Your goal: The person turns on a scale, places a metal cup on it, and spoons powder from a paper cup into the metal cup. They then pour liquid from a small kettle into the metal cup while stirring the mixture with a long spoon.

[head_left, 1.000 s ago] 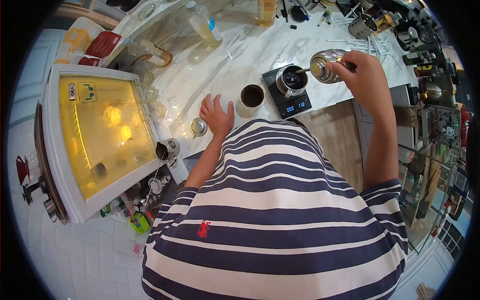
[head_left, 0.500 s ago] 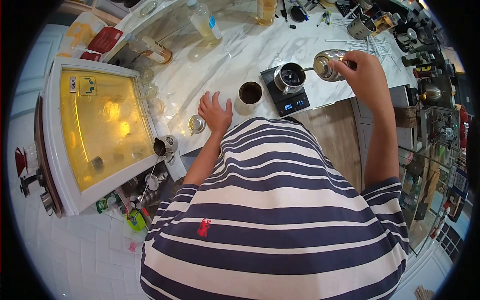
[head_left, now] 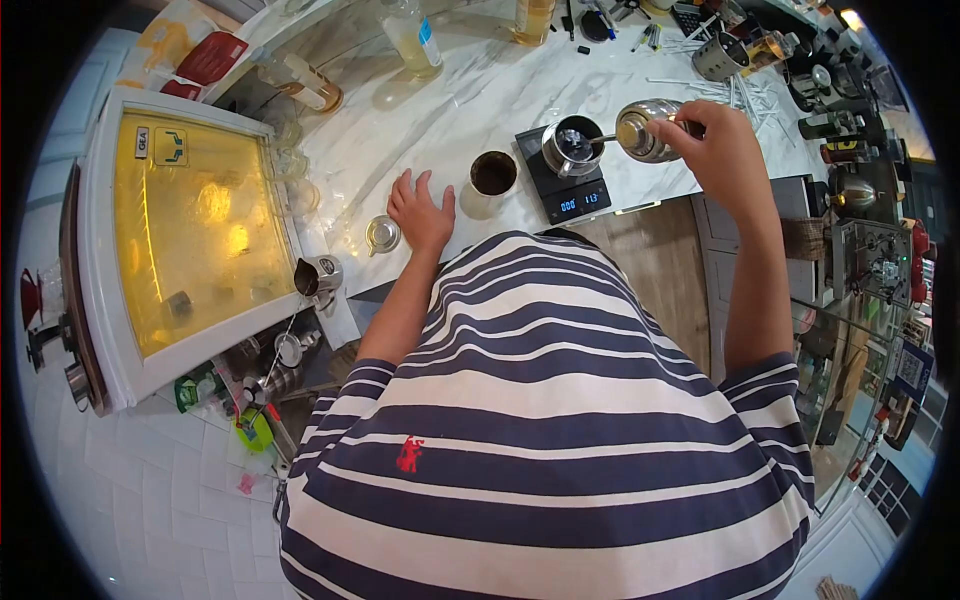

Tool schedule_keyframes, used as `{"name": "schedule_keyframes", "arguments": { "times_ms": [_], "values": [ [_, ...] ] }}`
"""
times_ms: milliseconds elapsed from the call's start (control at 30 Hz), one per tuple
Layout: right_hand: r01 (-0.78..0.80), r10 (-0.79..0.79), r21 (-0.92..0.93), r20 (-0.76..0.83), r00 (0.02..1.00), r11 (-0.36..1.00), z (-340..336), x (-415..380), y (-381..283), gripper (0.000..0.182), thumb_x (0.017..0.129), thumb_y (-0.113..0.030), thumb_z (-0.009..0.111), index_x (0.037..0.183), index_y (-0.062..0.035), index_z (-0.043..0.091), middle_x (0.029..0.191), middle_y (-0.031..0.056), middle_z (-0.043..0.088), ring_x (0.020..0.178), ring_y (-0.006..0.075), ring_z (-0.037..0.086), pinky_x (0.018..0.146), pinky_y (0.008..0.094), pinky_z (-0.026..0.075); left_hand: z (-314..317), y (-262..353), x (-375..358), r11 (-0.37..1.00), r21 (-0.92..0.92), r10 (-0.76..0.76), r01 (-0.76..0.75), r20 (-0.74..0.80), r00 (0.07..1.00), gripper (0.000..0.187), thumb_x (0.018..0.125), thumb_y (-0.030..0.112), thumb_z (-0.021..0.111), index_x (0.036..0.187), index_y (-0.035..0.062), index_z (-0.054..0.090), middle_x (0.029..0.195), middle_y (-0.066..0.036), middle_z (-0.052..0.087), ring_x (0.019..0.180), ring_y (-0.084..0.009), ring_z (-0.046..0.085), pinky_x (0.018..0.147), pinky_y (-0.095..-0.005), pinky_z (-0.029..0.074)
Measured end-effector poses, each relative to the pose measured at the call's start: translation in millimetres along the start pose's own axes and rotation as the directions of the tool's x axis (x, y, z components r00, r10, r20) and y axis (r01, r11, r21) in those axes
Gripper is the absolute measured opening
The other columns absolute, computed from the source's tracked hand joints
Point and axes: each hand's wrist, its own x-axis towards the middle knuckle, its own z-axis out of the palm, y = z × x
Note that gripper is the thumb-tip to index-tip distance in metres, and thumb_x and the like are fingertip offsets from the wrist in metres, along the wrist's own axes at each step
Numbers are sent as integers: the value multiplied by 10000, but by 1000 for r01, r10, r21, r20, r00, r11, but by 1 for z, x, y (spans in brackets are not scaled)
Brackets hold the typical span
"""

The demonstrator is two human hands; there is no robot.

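My right hand (head_left: 715,145) grips a small metal kettle (head_left: 655,128), tilted to the left. Its thin spout reaches over the rim of a steel cup (head_left: 570,168) with a side handle. That cup stands on a black digital scale (head_left: 562,190) with lit digits; something dark and shiny shows inside it. My left hand (head_left: 425,218) lies on the marble counter, fingers spread, holding nothing. Left of it is a small round metal-and-glass piece (head_left: 382,234). To its right stands a cup with dark contents (head_left: 494,174), not touched by the hand.
A steel milk pitcher (head_left: 318,275) stands by the counter's left edge, beside a white-framed yellow-lit case (head_left: 205,235). Bottles (head_left: 412,40) line the back. A steel canister (head_left: 720,57) and scattered white sticks (head_left: 745,98) lie at the back right.
The view has shifted slightly. The scale's right-hand reading has gone from about 11.1 to 11.3. Both hands keep nearly the same pose, the kettle still tilted over the steel cup.
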Motion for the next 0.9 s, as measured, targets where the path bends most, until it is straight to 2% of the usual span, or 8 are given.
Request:
{"name": "schedule_keyframes", "arguments": {
  "times_ms": [200,300,600,700,800,900],
  "values": [
    [-25,25,-44,-2,1000,999,-5,-1,0,414,912,-338,797,870,68,724,653,132,617,578,190,523,574,364,420,3,-2,-1,1000,-14,-2,2,-6,1000,530,888,398,755,1320,118,631,1473,-182,496,1407,-376,412,1173,-549,260],
    [4,-6,-61,-25,1000,998,-11,2,-1,401,909,-352,779,857,44,738,620,157,627,556,278,581,587,407,464,4,-3,-2,1000,-11,0,-1,-12,1000,528,889,396,755,1320,118,630,1476,-183,495,1408,-375,412,1175,-551,260],
    [96,-98,-43,-45,994,994,-14,1,-14,395,906,-342,787,867,48,745,630,154,628,571,276,595,600,401,474,4,-4,-3,1000,-29,-8,8,-2,1000,526,888,382,757,1327,120,630,1490,-178,490,1428,-369,402,1192,-548,254],
    [84,-85,-30,-35,996,996,-12,-2,-13,391,901,-334,789,881,54,748,649,166,634,587,293,607,616,407,482,5,-4,-4,1000,-27,-12,12,0,1000,527,888,380,758,1330,122,631,1493,-173,489,1431,-366,401,1194,-547,254],
    [75,-75,-42,6,997,996,-9,-3,-4,384,902,-307,814,893,68,730,681,144,640,588,203,547,581,359,433,5,-4,-4,1000,-22,-10,10,-2,1000,525,888,380,757,1328,122,634,1496,-169,489,1431,-366,401,1195,-549,252],
    [56,-57,-51,-10,998,997,-6,-4,-1,393,901,-317,813,902,69,733,700,151,660,596,210,573,591,363,449,6,-5,-3,1000,-17,-9,9,1,1000,524,887,380,756,1326,120,637,1498,-167,488,1431,-367,399,1195,-551,251]
  ]
}}
